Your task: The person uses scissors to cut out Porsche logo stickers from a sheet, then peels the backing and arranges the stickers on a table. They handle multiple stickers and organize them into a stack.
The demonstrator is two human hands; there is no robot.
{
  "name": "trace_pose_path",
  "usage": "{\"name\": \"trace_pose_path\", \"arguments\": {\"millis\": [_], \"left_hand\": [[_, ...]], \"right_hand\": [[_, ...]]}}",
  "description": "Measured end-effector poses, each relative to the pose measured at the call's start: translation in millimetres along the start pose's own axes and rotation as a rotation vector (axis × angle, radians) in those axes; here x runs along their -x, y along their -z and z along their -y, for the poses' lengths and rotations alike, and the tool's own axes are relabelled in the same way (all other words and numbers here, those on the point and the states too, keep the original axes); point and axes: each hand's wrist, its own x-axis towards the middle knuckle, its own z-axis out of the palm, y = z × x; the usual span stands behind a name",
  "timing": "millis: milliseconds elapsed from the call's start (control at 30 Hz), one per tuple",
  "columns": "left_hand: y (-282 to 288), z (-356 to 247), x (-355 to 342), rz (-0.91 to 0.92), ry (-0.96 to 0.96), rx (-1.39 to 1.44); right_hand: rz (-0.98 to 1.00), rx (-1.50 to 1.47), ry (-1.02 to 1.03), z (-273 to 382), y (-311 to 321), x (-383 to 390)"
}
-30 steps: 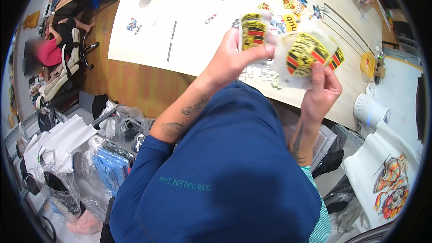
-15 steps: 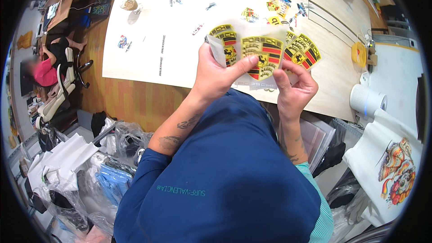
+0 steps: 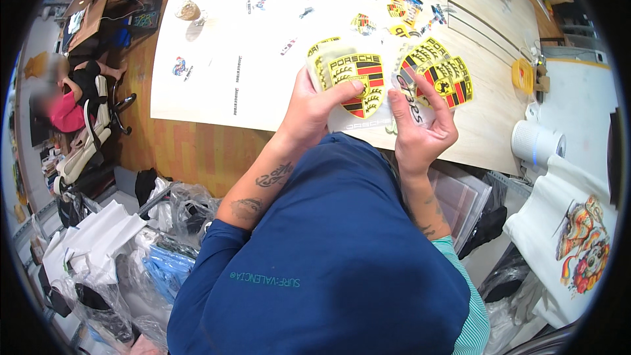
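My left hand (image 3: 309, 108) grips a small stack of shield-shaped crest transfers (image 3: 374, 75), yellow, red and black on translucent film, its thumb pressed on the top crest. Beside it, my right hand (image 3: 424, 135) pinches a translucent film sheet (image 3: 409, 98) with dark lettering, between thumb and fingers. Fanned out behind the right fingers are more crest transfers (image 3: 458, 82); whether the right hand holds all of them or some rest on the table, I cannot tell. Both hands are just over the near edge of the pale table (image 3: 263, 95).
Loose colourful transfers (image 3: 411, 8) lie scattered on the far table. A glass of brown drink (image 3: 188, 11) stands at far left. To the right are a yellow container (image 3: 522, 77), a white cylinder (image 3: 536, 143) and a printed white cloth (image 3: 549, 204). Plastic-wrapped garments (image 3: 164, 266) lie lower left.
The front crest has shifted left with my left hand and turned clearer to view. A gap has opened between my hands, and the lettered film now shows at my right fingers.
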Motion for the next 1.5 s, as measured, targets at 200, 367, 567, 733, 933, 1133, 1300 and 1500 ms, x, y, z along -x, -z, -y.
{"name": "trace_pose_path", "arguments": {"millis": [200,367,567,733,933,1133,1300,1500], "left_hand": [[5.8,4.8,-0.8,0.038,0.052,0.062],[10.4,-3.6,1.0,-0.004,0.150,0.220],[12.5,-7.6,0.3,0.132,0.227,0.408],[11.4,-11.9,-1.2,0.326,0.198,0.617],[21.6,-6.0,0.2,0.249,0.208,0.520],[8.1,0.8,-7.4,0.113,0.055,0.524],[6.0,13.9,-28.6,0.257,0.060,0.607],[-28.4,31.6,-17.9,0.245,0.107,0.720]], "right_hand": [[0.031,0.152,0.151,4.9,-3.7,2.7],[-0.131,-0.351,-0.002,-4.6,6.8,-11.3],[-0.218,-0.256,0.116,-2.0,-0.3,-5.7],[-0.231,-0.460,0.116,15.2,-1.7,-12.9],[-0.034,-0.428,-0.030,15.4,-12.0,-0.2],[0.014,-0.619,-0.262,18.9,-10.3,29.5],[0.370,-0.295,0.092,6.7,12.0,60.7],[0.389,-0.293,0.128,17.0,14.2,32.9]]}}
